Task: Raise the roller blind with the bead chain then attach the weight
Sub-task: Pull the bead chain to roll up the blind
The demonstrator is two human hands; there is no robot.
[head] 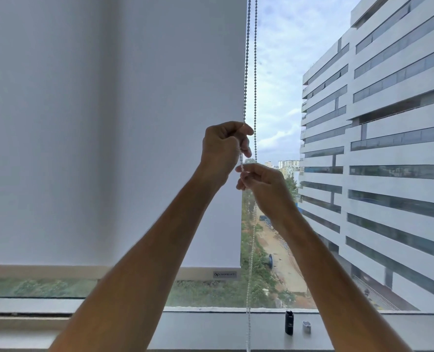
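We were in the raising step: near the frame's centre our left hand [224,146] pinched the inner strand of the bead chain [255,80], and our right hand [260,184] pinched the same strand just below; the roller blind [109,123] hung almost to the bottom of the window. We judged the next move to be more downward pulls; the dark weight [289,322] stood untouched on the sill [210,329], lower right of centre.
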